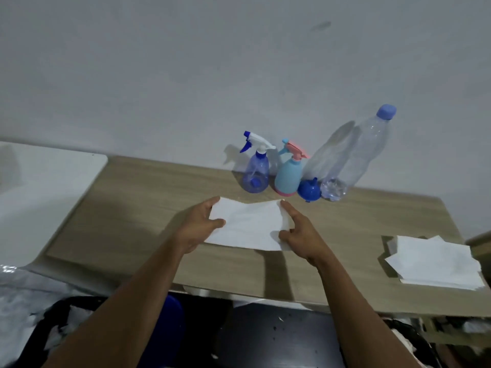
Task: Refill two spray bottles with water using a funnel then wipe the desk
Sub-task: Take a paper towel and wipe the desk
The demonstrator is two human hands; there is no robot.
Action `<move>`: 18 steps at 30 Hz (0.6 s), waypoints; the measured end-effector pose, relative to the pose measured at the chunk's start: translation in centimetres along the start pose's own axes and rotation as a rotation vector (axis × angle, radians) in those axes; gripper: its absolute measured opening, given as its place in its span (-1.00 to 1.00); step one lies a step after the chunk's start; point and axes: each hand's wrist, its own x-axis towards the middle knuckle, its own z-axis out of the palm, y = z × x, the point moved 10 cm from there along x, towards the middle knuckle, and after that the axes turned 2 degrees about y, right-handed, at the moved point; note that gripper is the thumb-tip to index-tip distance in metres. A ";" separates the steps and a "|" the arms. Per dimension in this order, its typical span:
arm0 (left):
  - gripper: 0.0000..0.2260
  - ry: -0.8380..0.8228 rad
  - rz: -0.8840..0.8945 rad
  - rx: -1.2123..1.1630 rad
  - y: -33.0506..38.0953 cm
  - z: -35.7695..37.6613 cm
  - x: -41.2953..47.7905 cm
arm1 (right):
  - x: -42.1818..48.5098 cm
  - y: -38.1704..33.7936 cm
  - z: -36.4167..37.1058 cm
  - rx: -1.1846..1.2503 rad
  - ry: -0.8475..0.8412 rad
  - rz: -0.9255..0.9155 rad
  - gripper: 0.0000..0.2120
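Paper sheet (245, 224) flat on table (127, 208), just in front of the spray bottles (255, 172). My left hand (198, 229) and right hand (300, 232) pinch its short edges, fingers (218, 222) clamped; long axis runs hand to hand.

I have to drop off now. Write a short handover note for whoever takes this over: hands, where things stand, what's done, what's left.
Left hand and right hand each hold one side of a white paper sheet lying on the desk.
At the back by the wall: clear blue spray bottle, light blue spray bottle, blue funnel lying on the desk, and large water bottle, capped and almost empty.
Spare paper stack at the right.
Both spray heads are on; fill levels cannot be told.
Left: wipe the desk.
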 end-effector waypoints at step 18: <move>-0.21 -0.028 -0.069 0.501 -8.6 -4.3 2.4 | 2.8 3.7 8.8 -0.324 -0.011 -0.011 -0.32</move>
